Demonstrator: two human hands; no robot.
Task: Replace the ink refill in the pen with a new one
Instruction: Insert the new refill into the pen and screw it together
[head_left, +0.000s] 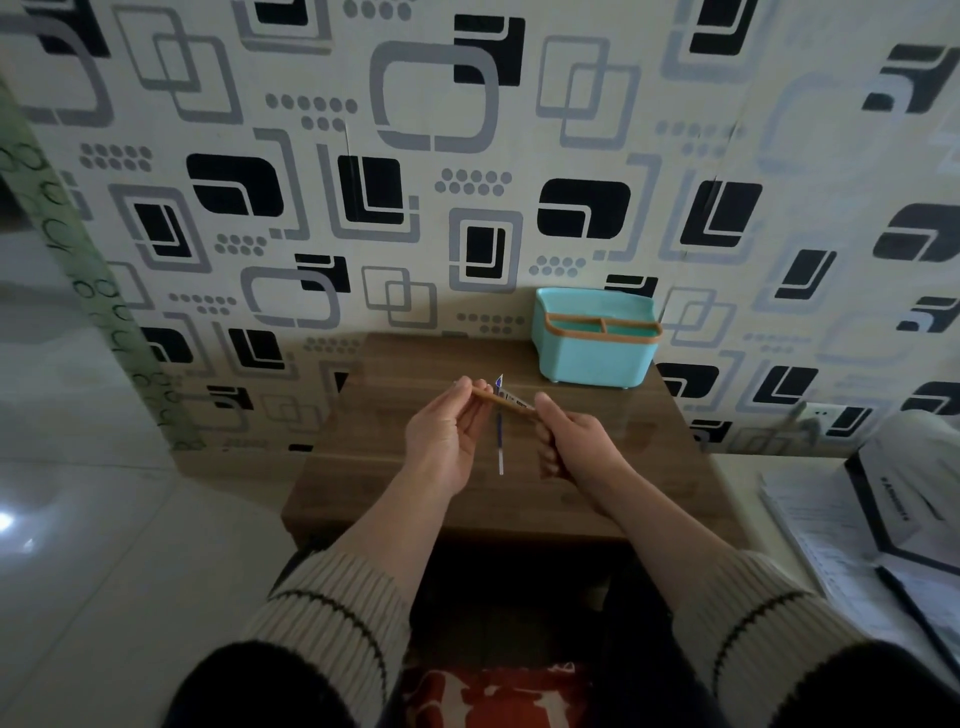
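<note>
I hold a tan pen (503, 403) level above the small wooden table (415, 499), one end in each hand. My left hand (448, 436) pinches its left end with the fingertips. My right hand (574, 441) grips its right end, thumb on top. Below the pen, between my hands, a thin refill (500, 441) in a clear wrapper with a blue and white top lies on the table, pointing toward me. The pen's right tip is hidden inside my right hand.
A teal desk organizer (595, 338) with an orange rim stands at the table's back right against the patterned wall. Papers and a black and white box (893, 499) sit on a surface to the right. Tiled floor lies to the left.
</note>
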